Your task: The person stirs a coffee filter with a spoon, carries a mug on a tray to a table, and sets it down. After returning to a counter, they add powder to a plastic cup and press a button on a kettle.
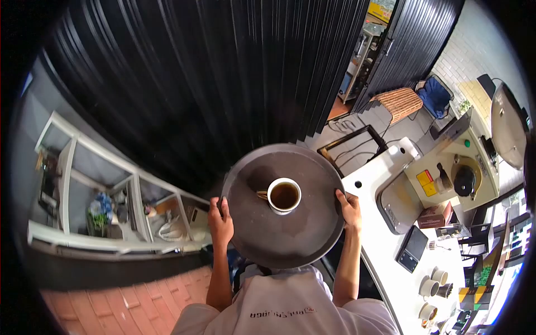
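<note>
A round dark tray (pixel 262 234) is held out in front of my body. On it, a little above its middle, stands a white cup (pixel 284 196) with dark brown liquid inside and its handle pointing left. My left hand (pixel 221 223) grips the tray's left rim, fingers partly showing along the edge. At the right rim, my right hand (pixel 349 208) holds on with the thumb over the top. The fingers beneath the tray are hidden.
A black folding shutter (pixel 195 72) rises ahead. White shelving (pixel 100 156) with various items stands at left. To the right, a white counter (pixel 374 240) bears a sink (pixel 399 204), a black scale (pixel 413 248), several cups (pixel 429 287) and a grinder (pixel 464 180).
</note>
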The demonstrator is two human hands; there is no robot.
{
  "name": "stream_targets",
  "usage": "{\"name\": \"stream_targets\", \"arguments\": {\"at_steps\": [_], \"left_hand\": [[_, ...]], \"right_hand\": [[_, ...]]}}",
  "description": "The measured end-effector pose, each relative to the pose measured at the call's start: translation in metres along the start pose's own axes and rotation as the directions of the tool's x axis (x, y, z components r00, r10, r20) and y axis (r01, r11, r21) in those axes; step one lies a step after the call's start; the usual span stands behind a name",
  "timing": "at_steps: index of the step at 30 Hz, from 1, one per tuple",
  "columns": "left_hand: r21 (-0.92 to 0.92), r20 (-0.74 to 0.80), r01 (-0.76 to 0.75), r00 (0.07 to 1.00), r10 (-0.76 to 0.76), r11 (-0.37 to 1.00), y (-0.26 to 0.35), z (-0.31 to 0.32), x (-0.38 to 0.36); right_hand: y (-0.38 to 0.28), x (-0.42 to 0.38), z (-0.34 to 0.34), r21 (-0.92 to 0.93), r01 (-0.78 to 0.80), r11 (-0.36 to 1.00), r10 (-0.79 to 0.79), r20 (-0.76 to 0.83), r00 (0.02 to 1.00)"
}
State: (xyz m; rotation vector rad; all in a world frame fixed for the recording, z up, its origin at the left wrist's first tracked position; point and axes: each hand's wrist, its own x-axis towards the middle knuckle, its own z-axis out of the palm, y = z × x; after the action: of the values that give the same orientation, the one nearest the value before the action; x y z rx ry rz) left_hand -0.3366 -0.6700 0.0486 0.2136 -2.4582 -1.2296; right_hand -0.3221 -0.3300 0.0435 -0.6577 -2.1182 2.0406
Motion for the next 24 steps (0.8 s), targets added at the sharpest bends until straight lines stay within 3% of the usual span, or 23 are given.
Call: {"name": "stream_targets", "arguments": {"at_steps": [5,9,11,13,14,17,18,22,24], "left_hand": [[-0.077,0.143,0.014,0.990,-0.003,0.997,-0.007,0.031,0.074],[-0.074,0.219,-0.023,0.975,0.039,0.997,0.000,0.062,0.131],[-0.132,0.266,-0.030,0.962,0.065,0.991,0.008,0.080,0.158],[-0.127,0.297,-0.046,0.951,0.082,0.991,0.012,0.101,0.185],[-0.146,0.320,-0.041,0.943,0.087,0.988,0.016,0.112,0.197],[-0.206,0.316,-0.112,0.933,0.174,0.972,0.031,0.149,0.234],[-0.185,0.337,-0.120,0.925,0.177,0.975,0.040,0.156,0.245],[-0.239,0.395,-0.170,0.882,0.256,0.956,0.059,0.200,0.300],[-0.256,0.422,-0.167,0.867,0.265,0.952,0.073,0.218,0.321]], "right_hand": [[0.039,0.062,0.013,-0.109,0.089,0.990,-0.116,-0.280,0.953],[0.007,0.083,0.029,-0.124,0.030,0.992,-0.068,-0.314,0.947],[0.029,0.107,0.022,-0.133,0.049,0.990,-0.098,-0.394,0.914],[0.005,0.118,0.026,-0.060,-0.089,0.994,0.057,-0.408,0.911],[-0.015,0.122,0.025,-0.022,-0.013,1.000,0.006,-0.285,0.959],[-0.011,0.161,0.019,-0.097,0.037,0.995,-0.069,-0.344,0.936],[-0.036,0.163,0.025,-0.131,-0.009,0.991,-0.040,-0.372,0.927],[-0.052,0.205,0.024,-0.101,0.059,0.993,-0.097,-0.428,0.899],[-0.063,0.220,0.025,-0.050,0.033,0.998,-0.052,-0.456,0.889]]}}
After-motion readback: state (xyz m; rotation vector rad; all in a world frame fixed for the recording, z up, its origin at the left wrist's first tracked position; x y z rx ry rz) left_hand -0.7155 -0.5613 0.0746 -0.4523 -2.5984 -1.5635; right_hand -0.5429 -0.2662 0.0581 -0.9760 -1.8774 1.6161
